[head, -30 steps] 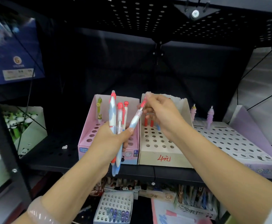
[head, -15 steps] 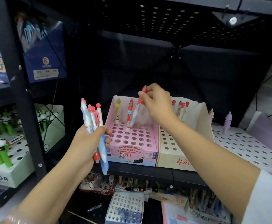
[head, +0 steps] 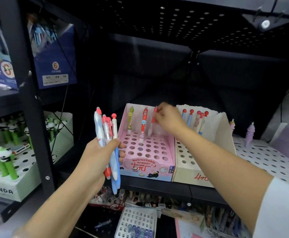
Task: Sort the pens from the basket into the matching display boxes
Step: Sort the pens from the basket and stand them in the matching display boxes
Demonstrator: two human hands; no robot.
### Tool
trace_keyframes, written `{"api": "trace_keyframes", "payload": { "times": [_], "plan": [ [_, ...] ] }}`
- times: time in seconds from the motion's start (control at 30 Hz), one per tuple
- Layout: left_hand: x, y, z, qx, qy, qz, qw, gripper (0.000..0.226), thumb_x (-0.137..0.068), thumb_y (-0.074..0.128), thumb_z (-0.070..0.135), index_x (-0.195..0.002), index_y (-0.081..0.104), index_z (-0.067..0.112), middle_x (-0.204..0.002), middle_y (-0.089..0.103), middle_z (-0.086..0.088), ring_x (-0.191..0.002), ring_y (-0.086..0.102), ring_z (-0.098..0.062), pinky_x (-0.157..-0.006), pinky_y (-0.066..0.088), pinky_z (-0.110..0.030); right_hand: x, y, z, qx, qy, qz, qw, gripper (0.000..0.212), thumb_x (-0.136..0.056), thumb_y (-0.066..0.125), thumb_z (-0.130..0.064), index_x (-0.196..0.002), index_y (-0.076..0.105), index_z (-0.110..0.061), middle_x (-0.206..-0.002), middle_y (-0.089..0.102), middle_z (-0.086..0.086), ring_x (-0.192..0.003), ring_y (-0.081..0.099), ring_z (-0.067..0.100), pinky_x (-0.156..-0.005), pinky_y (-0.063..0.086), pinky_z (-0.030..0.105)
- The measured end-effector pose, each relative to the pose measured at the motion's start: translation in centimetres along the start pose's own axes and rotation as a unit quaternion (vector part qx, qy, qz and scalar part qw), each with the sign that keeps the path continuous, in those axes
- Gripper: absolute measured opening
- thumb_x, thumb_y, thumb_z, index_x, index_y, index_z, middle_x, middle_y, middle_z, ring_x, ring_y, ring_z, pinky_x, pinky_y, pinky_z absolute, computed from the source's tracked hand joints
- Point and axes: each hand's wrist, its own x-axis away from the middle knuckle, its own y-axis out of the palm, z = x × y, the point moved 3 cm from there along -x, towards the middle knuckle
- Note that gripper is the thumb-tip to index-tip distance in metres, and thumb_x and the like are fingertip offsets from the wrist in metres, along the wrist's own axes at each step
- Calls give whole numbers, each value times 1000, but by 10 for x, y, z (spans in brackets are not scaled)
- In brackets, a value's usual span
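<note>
My left hand (head: 95, 157) grips a bunch of pens (head: 108, 134) upright, with red caps on top and blue barrels hanging below, just left of the pink display box (head: 148, 162). My right hand (head: 167, 119) pinches a red-capped pen (head: 153, 121) by its top over the back row of the pink box; the pen is blurred. A green pen (head: 130, 120) and a red pen (head: 143, 124) stand in that back row. The cream display box (head: 200, 152) to the right holds several red-topped pens (head: 196, 121).
A black shelf post (head: 30, 100) stands at left, with a green panda pen box (head: 11, 169) beyond it. A white perforated box (head: 269, 158) with purple pens (head: 249, 133) sits at right. Lower shelf holds more stationery and a small white holed box (head: 136, 222).
My right hand carried the red-capped pen from the cream box leftward to the pink box's back row and lowered it. My left hand with its bunch shifted left, away from the boxes.
</note>
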Motion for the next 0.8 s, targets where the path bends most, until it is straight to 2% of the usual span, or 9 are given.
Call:
{"api": "trace_keyframes", "payload": {
  "times": [0.07, 0.1, 0.2, 0.3, 0.4, 0.5, 0.63, 0.7, 0.8],
  "plan": [
    [0, 1, 0, 3, 1, -2, 1000, 8, -91, 52, 5, -96, 58, 2, -60, 62, -1, -47, 55, -10, -46, 49, -22, 1, 7, -2, 31, 12, -38, 999, 20, -95, 49, -19, -104, 55, -2, -90, 66, 13, -80, 64, 25, -72, 54, 37],
    [0, 2, 0, 6, 1, -3, 1000, 8, -91, 52, 5, -96, 58, 2, -60, 62, -1, -47, 55, -10, -45, 49, -22, 1, 9, -4, 39, 20, -47, 998, 19, -95, 49, -20, -100, 55, -3, -91, 66, 14, -83, 65, 27, -75, 54, 38],
    [0, 3, -1, 10, -2, -6, 1000, 9, -91, 54, 6, -96, 59, 1, -60, 63, -3, -47, 56, -10, -46, 49, -22, 2, 13, -9, 139, 40, -96, 985, 28, -96, 47, -26, -73, 48, -9, -71, 54, 4, -75, 57, 23, -66, 43, 30],
    [2, 3, -1, -7, 4, -13, 1000, 8, -90, 56, 8, -90, 62, 2, -60, 66, -2, -48, 58, -11, -50, 51, -24, 11, 7, -13, 153, 38, -61, 986, 30, -96, 47, -28, -72, 50, -9, -68, 50, 2, -70, 53, 21, -62, 39, 29],
    [3, 6, -1, -16, 11, -21, 1000, 8, -90, 56, 8, -87, 63, 5, -62, 68, -3, -50, 59, -11, -51, 52, -24, 27, -9, -28, 4, -7, 54, 999, 20, -96, 46, -25, -85, 57, -12, -71, 61, 4, -65, 60, 19, -56, 47, 31],
    [5, 10, -1, -10, 14, -27, 999, 6, -89, 57, 9, -90, 63, 8, -63, 68, -2, -51, 60, -10, -50, 52, -21, 45, -10, -48, -172, -27, -39, 984, 22, -95, 48, -27, -80, 62, -18, -65, 63, -5, -60, 58, 10, -60, 50, 27],
    [8, 18, -1, -15, 25, -36, 999, 6, -89, 57, 9, -92, 62, 12, -62, 69, 0, -53, 63, -10, -50, 52, -19, 64, 0, -59, -227, -29, -213, 950, 21, -92, 54, -36, -82, 65, -21, -77, 63, -6, -72, 57, 5, -66, 50, 21],
    [9, 21, 0, -18, 20, -47, 999, 6, -89, 57, 10, -92, 62, 12, -63, 70, -1, -54, 65, -11, -50, 52, -19, 67, 2, -57, -270, -18, -219, 938, 18, -91, 57, -29, -79, 65, -18, -73, 61, -5, -68, 56, 3, -60, 48, 14],
    [9, 21, 2, -5, 5, -57, 998, 8, -90, 57, 13, -94, 63, 9, -69, 72, -5, -58, 67, -14, -51, 53, -20, 57, -9, -52, -337, 39, -140, 930, 19, -94, 51, -18, -78, 61, -16, -71, 60, -3, -64, 57, 6, -57, 48, 16]
  ]
}}
